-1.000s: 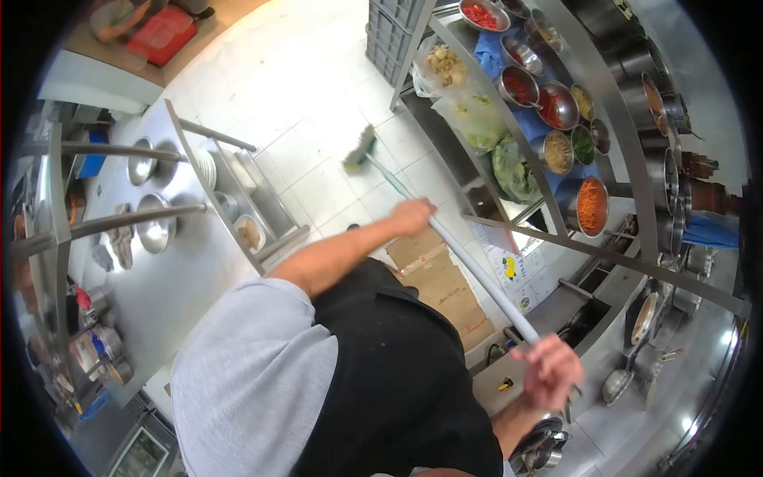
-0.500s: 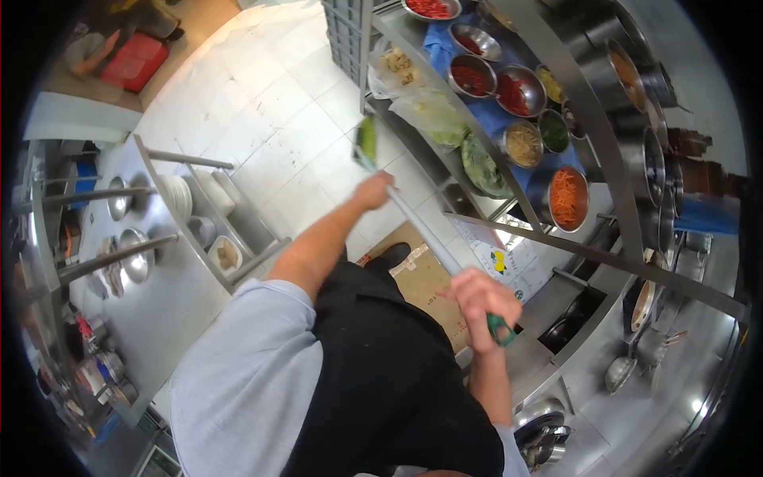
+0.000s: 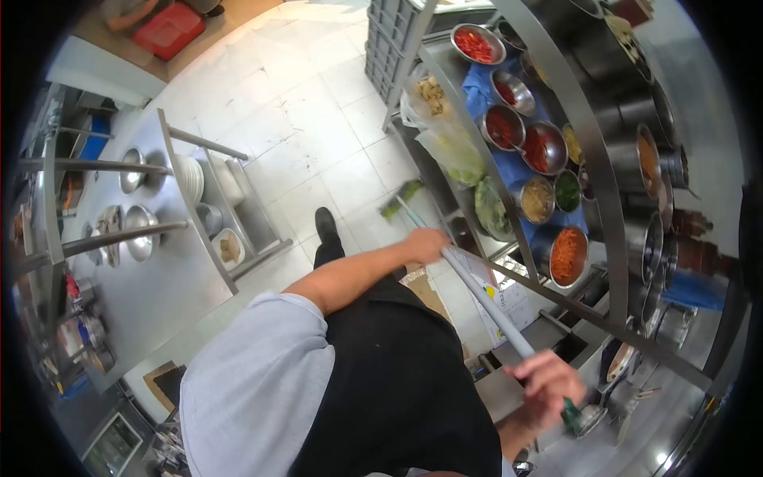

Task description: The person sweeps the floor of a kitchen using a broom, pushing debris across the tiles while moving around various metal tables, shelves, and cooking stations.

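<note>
Both of my hands are closed around the pale grey handle of a broom (image 3: 494,308). My left hand (image 3: 427,246) grips it lower down, nearer the head. Near the green end of the handle is my right hand (image 3: 550,387), slightly blurred by motion. The green broom bristles (image 3: 403,199) are down at the white tiled floor (image 3: 306,151), close to the foot of the shelf rack. My black shoe (image 3: 325,226) stands on the tiles to the left of the handle.
To the right, a metal rack (image 3: 592,127) carries steel bowls of cut vegetables, such as orange strips (image 3: 567,257). Bagged greens (image 3: 493,208) lie on its lower shelf. A steel table (image 3: 151,294) with bowls stands left. Grey crates (image 3: 389,48) and a red container (image 3: 169,32) are farther off.
The broom head has swung down to the floor beside the rack, and both hands have moved rightward with the handle. One foot has stepped out onto the tiles. The view has shifted.
</note>
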Tool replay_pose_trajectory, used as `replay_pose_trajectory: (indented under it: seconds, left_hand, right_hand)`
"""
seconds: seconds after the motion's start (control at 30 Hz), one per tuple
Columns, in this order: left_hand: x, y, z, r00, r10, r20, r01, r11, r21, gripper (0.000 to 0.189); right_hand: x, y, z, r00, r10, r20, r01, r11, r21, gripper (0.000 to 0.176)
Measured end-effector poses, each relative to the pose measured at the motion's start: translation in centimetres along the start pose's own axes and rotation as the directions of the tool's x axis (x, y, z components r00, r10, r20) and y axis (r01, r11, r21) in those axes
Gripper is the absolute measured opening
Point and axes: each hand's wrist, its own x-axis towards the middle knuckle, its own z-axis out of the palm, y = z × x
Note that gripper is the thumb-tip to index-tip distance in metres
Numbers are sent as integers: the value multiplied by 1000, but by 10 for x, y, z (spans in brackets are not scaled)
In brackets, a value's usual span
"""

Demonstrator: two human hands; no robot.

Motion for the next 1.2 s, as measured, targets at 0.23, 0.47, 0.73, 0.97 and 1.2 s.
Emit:
replay_pose_trajectory:
  seconds: [0.23, 0.47, 0.73, 0.97, 1.2]
  left_hand:
    - [-13, -232, -140, 953, -220, -208, 237, 969, 63, 16]
    - [5, -182, -147, 967, -47, -251, 44, 999, -18, 23]
    - [-60, -63, -11, 674, 498, 545, -424, 865, -267, 39]
    - [-105, -211, -184, 966, -34, 256, 21, 998, 55, 23]
    - [-103, -330, -297, 979, -192, -62, 199, 970, 138, 18]
  right_hand:
    - [82, 142, 147, 980, -106, 170, 78, 984, 161, 38]
    - [96, 62, 123, 999, 49, -13, -48, 994, 94, 34]
    - [79, -71, 158, 984, 43, 171, -38, 999, -31, 41]
    - [139, 35, 223, 925, 138, 354, -187, 977, 107, 40]
    - [215, 93, 287, 889, -70, 453, -7, 986, 167, 33]
